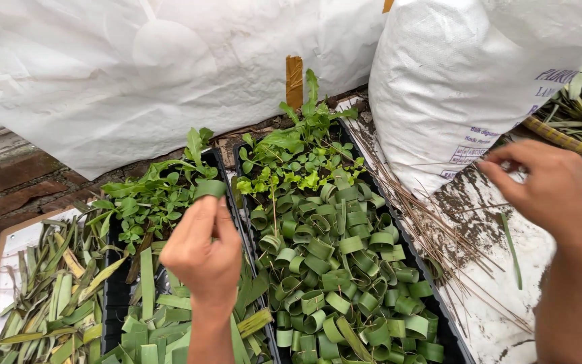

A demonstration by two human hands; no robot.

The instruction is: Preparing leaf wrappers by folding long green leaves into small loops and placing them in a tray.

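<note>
My left hand (203, 249) is raised over the left black tray (108, 296) and pinches a small rolled green leaf ring (209, 189) between its fingertips. My right hand (552, 190) hovers at the right above a white board, near the white sack; its fingers are curled together and nothing clear shows in them. The right black tray (454, 338) is packed with several rolled leaf rings (335, 269), with green seedlings (298, 155) growing at its far end. The left tray holds flat cut leaf strips (148, 323) and more seedlings (153, 195).
A big white sack (453, 81) stands at the back right. A woven basket (567, 141) of leaves sits behind it. Thin brown leaf ribs (439, 236) lie on the dirty white board (500, 317). Loose leaf scraps (48, 283) lie at left. White sheeting (136, 74) hangs behind.
</note>
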